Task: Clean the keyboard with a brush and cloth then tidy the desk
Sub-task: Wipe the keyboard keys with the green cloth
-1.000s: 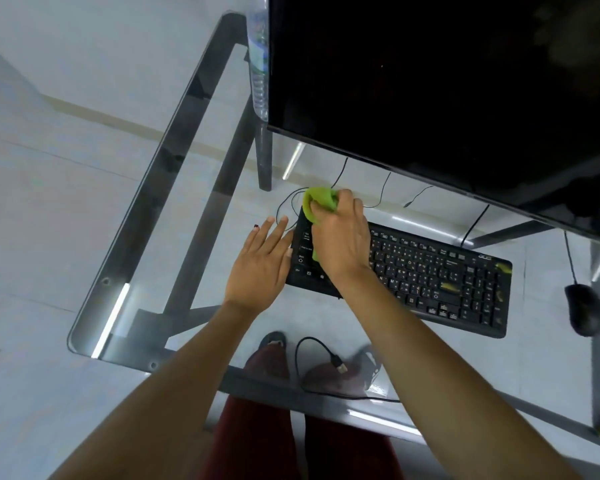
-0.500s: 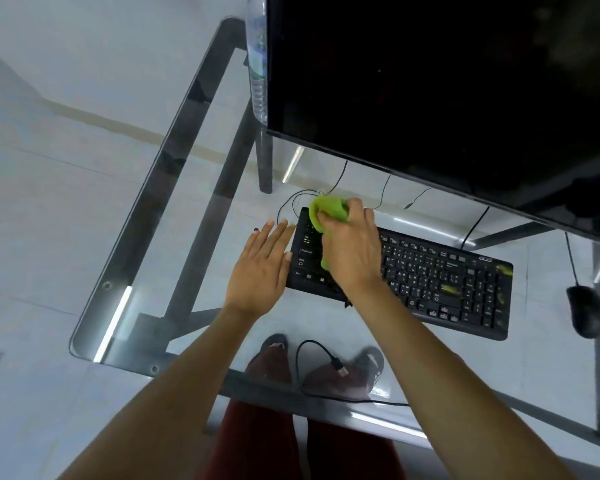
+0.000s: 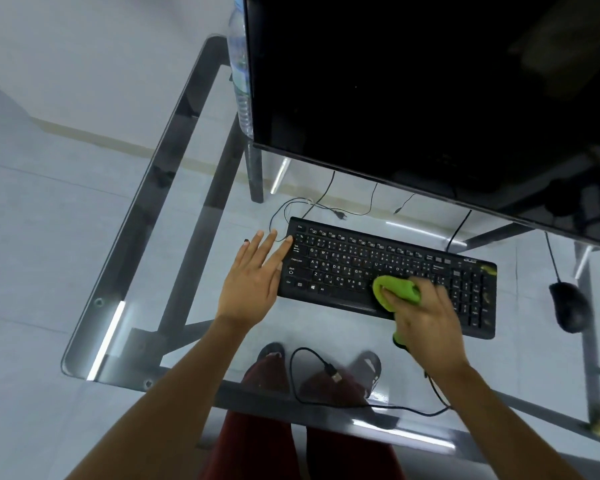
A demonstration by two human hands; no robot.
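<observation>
We see the right hand (image 3: 426, 317) gripping a green cloth (image 3: 394, 292) against the lower middle keys of the black keyboard (image 3: 343, 265), which lies on the glass desk (image 3: 174, 188) at 6 o'clock from the dark monitor (image 3: 413, 91). The left hand (image 3: 255, 277), fingers straight and spread, rests at the keyboard's 9 o'clock end, fingertips touching its edge. A black mouse (image 3: 568, 306) lies at 3 o'clock, apart from the keyboard.

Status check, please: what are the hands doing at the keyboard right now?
Right hand grips green cloth, on keyboard middle. Left hand flat, steadying its left end. Nothing blocking.
</observation>
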